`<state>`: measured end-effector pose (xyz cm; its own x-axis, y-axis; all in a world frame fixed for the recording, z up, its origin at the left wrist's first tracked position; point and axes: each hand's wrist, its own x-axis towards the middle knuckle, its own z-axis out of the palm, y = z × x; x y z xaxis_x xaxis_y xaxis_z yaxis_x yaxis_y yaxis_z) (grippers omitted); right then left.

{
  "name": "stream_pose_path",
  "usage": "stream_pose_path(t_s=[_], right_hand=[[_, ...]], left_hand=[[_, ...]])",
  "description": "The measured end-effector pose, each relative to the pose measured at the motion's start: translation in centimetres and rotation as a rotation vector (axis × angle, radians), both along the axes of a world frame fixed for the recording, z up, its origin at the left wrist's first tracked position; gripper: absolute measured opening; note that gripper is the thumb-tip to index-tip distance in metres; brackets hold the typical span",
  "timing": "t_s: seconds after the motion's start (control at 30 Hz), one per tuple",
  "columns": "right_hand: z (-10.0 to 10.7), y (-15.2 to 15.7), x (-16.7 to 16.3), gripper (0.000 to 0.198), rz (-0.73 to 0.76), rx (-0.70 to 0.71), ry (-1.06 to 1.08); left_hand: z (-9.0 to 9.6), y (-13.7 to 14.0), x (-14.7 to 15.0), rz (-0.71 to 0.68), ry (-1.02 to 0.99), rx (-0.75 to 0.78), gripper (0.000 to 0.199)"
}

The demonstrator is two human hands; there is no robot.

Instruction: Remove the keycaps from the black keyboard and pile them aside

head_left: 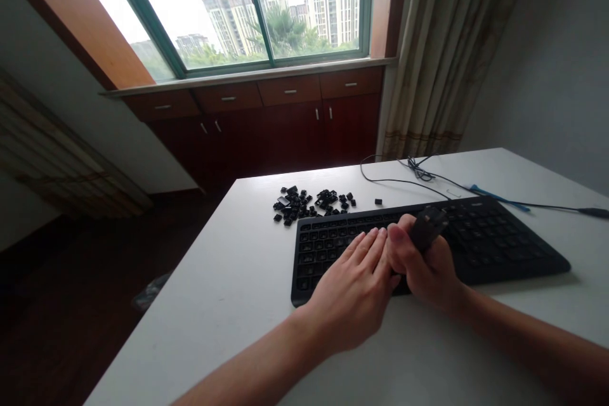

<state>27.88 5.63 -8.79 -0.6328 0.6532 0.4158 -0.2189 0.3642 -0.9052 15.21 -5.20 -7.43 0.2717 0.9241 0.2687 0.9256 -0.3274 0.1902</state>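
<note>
From here: Keyboard on white desk. Left end looks stripped, loose keys heaped behind; right end too dim to judge. Right hand grips dark tool; left hand straight-fingered beside it, can't tell if holding anything.

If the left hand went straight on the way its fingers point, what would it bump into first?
Probably the far edge of the black keyboard, just ahead of the left hand. How high the hand sits is hard to judge, so it might pass over.
</note>
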Motion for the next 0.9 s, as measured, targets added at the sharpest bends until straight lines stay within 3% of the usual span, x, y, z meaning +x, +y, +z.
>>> stream_pose_path(t_s=[0.33,0.57,0.77,0.9], right_hand=[[0.1,-0.4,-0.3,0.043,-0.054,-0.172,0.18],[0.3,0.1,-0.5,0.044,-0.017,-0.219,0.057],[1.4,-0.8,-1.2,0.047,-0.015,-0.453,0.132],[1.6,-1.3,-1.4,0.047,-0.005,-0.457,0.169]], left_hand=[[0.0,0.1,0.2,0.019,0.015,-0.035,0.053],[0.3,0.2,-0.2,0.016,-0.134,0.009,0.045],[0.3,0.0,-0.5,0.008,-0.223,0.021,0.031],[0.4,-0.2,-0.7,-0.014,-0.294,0.029,0.032]])
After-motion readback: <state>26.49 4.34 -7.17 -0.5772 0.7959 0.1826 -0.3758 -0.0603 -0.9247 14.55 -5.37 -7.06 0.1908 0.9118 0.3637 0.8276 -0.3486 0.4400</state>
